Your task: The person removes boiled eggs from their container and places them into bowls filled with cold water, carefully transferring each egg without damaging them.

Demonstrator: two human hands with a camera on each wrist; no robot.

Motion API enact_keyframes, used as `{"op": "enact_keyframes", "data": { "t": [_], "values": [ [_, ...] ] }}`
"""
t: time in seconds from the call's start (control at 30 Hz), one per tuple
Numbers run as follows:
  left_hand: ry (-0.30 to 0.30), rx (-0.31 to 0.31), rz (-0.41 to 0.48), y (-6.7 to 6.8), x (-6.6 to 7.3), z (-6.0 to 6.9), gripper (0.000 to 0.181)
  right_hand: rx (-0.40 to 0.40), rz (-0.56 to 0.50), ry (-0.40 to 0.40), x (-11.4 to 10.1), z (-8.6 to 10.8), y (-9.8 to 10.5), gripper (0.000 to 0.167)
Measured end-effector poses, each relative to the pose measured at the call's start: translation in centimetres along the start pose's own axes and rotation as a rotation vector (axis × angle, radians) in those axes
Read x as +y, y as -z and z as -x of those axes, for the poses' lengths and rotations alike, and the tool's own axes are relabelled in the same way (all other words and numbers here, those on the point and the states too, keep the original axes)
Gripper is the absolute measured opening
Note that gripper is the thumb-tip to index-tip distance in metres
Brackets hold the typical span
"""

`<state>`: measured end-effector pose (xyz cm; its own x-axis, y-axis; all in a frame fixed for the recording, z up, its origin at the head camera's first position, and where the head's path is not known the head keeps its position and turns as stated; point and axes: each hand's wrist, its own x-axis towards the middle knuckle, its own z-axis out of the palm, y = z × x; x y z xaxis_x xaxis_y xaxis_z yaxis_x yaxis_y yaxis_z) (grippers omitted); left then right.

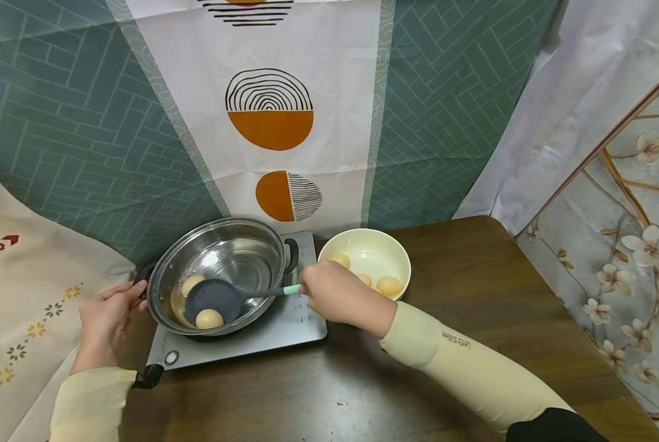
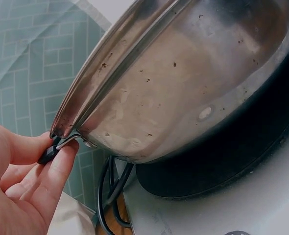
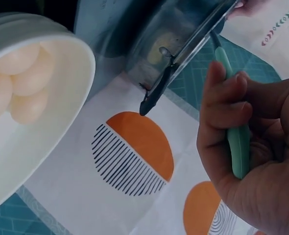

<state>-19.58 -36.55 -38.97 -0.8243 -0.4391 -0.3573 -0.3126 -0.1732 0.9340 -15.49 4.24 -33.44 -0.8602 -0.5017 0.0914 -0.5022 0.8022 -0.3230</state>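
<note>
A steel pot [image 1: 263, 252] with two black side handles sits on a flat cooker [image 1: 302, 331]. My left hand [image 1: 105, 319] pinches its left handle [image 2: 50, 154] between thumb and fingers. With my right hand [image 1: 335, 291] I grip the mint-green handle [image 3: 238, 147] of a dark grey ladle [image 1: 210, 298], whose bowl is down inside the pot. One egg [image 1: 210, 318] lies at the ladle's near edge; whether it rests fully in the ladle, I cannot tell. Another egg [image 1: 192, 284] is behind the ladle, against the pot's left side.
A cream bowl [image 1: 376, 245] holding several eggs [image 3: 19, 58] stands right of the cooker, partly behind my right hand. Black cables [image 2: 116, 196] hang by the cooker. The brown wooden table [image 1: 473, 282] meets a patterned cloth backdrop [image 1: 440, 123] at the back.
</note>
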Motion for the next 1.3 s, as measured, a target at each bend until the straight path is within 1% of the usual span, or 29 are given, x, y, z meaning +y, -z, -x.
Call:
{"op": "enact_keyframes", "data": {
  "t": [0.17, 0.33, 0.43, 0.7, 1.03, 1.2, 1.3],
  "values": [
    [0.008, 0.013, -0.014, 0.0, 0.1, 0.0, 0.025, -0.045, -0.100, -0.008, 0.0, 0.1, 0.3, 0.020],
    [0.000, -0.020, 0.015, 0.2, 0.0, -0.1, 0.021, -0.081, -0.169, -0.054, 0.1, 0.1, 0.3, 0.018],
    [0.002, -0.025, 0.017, 0.3, 0.0, -0.1, 0.021, -0.091, -0.198, -0.078, 0.2, 0.1, 0.4, 0.017],
    [-0.010, -0.041, 0.047, 0.4, 0.0, 0.2, 0.020, -0.071, -0.236, -0.092, 0.7, 0.1, 0.7, 0.024],
    [-0.011, -0.045, 0.062, 0.3, 0.1, 0.1, 0.022, -0.043, -0.295, -0.136, 1.6, 0.4, 1.1, 0.018],
    [-0.010, -0.041, 0.059, 0.3, 0.1, 0.2, 0.020, -0.042, -0.331, -0.157, 2.1, 0.6, 1.1, 0.019],
    [-0.011, -0.038, 0.059, 0.3, 0.1, 0.2, 0.020, -0.034, -0.336, -0.163, 2.3, 0.8, 1.2, 0.019]
  ]
}}
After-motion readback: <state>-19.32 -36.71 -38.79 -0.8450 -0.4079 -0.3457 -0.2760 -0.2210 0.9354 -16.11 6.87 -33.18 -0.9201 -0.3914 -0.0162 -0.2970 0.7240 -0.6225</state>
